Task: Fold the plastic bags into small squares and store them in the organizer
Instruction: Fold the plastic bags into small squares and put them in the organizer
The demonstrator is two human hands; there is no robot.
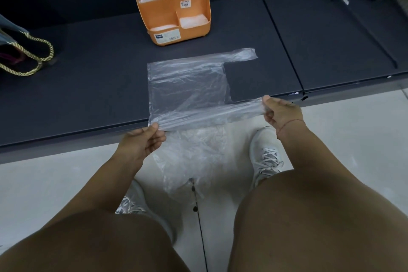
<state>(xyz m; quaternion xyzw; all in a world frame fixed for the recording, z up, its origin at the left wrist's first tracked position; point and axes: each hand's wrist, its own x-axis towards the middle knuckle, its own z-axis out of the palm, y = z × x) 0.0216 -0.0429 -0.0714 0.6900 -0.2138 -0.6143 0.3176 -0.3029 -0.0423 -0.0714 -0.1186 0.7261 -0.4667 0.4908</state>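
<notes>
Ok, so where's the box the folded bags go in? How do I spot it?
Look at the long dark platform that runs across in front of the person. Toward its back, just beyond the clear plastic bag spread flat, stands the organizer. It is the only orange thing there, and its compartments already hold folded clear plastic.

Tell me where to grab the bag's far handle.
Pinch the far handle at its free right end, coming from the right: it lies flat and sticks out rightward past the bag, with bare shelf beside it.
</notes>
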